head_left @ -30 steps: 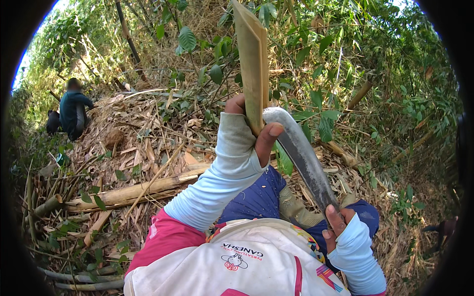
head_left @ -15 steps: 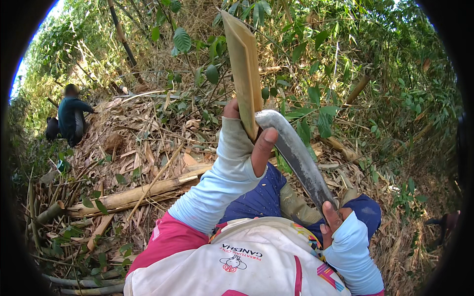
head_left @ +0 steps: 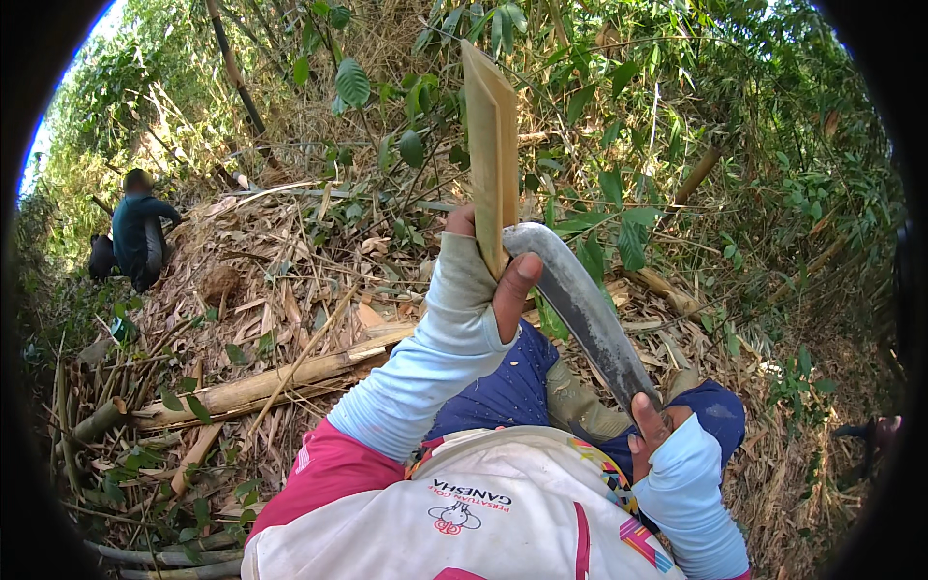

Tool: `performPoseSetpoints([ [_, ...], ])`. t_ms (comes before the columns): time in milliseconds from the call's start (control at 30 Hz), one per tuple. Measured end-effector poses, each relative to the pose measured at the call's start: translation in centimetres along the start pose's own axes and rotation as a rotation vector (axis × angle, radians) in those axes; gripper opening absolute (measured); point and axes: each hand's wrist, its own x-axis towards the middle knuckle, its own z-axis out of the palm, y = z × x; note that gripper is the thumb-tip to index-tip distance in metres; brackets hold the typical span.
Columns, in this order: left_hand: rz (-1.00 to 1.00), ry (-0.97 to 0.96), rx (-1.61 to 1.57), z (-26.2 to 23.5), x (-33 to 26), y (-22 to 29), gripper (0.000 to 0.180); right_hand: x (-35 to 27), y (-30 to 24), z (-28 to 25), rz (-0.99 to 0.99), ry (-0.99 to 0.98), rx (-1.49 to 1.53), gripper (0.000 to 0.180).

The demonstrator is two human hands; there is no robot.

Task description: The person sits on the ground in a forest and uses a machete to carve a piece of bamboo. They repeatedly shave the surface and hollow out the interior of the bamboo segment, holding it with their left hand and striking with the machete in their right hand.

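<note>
A pale split piece of bamboo stands almost upright in front of me, its upper end cut at a slant. My left hand is closed around its lower end, with the thumb toward me. A machete with a dark, worn blade slopes down to the right. Its curved tip end meets the bamboo's edge just above my left thumb. My right hand is closed at the machete's lower end; the handle is hidden by the hand.
My bent legs in blue trousers are below the blade. A cut bamboo pole lies at the left among dry leaves and chips. Another person crouches at the far left. Leafy plants and brush rise ahead.
The bamboo piece has shifted slightly right and down and stands a little more upright. The machete's tip end has dropped slightly with it. Both hands keep their holds.
</note>
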Motion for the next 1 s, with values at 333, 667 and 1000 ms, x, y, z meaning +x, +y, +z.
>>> performPoseSetpoints([
  [333, -0.075, 0.046, 0.003, 0.2, 0.0, -0.7, 0.050, 0.7, -0.8, 0.4, 0.025, 0.038, -0.033, 0.087],
  [667, -0.195, 0.133, 0.053, 0.7, -0.3, -0.6, 0.049, -0.2, 0.6, 4.0, 0.118, 0.019, -0.008, 0.090],
  [1000, -0.340, 0.198, -0.259, 1.0, -0.6, -0.9, 0.053, 1.1, -0.3, 5.3, 0.023, 0.025, 0.141, 0.084],
])
